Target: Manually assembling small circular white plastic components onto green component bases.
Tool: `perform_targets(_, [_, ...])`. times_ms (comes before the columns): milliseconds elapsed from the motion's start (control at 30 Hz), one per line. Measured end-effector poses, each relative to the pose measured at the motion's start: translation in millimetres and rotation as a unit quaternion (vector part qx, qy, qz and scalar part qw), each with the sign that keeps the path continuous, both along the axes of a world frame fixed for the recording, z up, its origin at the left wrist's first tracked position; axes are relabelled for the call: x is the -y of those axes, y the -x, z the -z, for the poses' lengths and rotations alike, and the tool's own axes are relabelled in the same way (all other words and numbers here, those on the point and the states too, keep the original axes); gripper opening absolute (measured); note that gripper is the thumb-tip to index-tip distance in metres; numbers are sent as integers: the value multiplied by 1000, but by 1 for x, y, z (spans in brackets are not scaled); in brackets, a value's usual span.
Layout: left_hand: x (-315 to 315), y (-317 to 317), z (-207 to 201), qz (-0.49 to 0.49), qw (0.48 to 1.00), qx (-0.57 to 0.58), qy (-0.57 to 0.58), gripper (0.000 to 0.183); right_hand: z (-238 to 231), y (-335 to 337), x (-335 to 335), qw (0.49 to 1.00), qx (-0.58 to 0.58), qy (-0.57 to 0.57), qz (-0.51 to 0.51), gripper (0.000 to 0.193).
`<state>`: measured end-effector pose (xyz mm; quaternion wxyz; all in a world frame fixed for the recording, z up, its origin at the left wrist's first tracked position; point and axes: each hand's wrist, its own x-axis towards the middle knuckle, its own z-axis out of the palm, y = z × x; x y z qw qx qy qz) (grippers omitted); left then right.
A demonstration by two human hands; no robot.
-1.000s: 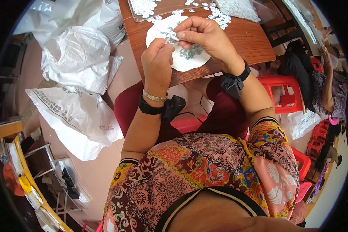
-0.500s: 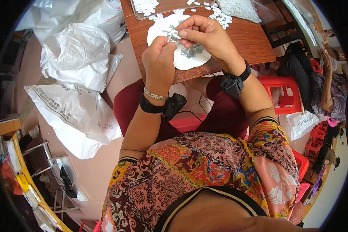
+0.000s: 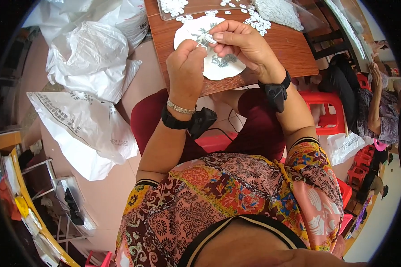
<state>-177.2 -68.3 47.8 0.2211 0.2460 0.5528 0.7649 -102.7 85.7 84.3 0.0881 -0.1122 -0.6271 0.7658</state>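
Observation:
My right hand pinches a small white oval plastic piece between thumb and fingers. Close beside it, my left hand is closed in a pinch on a small white piece, mostly covered by the fingers. Both hands are above a white scalloped plate at the table's near edge. Small grey metal-looking parts lie on that plate in heaps, too small to name.
On the brown wooden table are loose white oval pieces, a clear tray and a bag of white pieces. White sacks stand on the floor at left. A red stool and another person are at right.
My right hand has tilted and drawn slightly right, so the white oval piece shows more fully. My left hand has shifted slightly right, still pinching.

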Motion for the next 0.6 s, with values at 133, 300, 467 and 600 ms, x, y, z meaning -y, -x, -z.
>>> perform_targets(133, [0, -1, 0, 4, 1000, 10, -7, 16, 3, 1, -2, 1000, 3, 4, -10, 16])
perform_targets(300, [-1, 0, 4, 1, 1000, 2, -2, 16, 2, 1, 0, 1000, 2, -6, -8, 16])
perform_targets(467, [-2, 0, 5, 10, 1000, -7, -2, 17, -1, -1, 6, 995, -2, -100, 24, 15])
perform_targets(600, [-2, 1, 6, -1, 1000, -23, 8, 17, -5, -3, 11, 987, -23, -153, 36, 15])
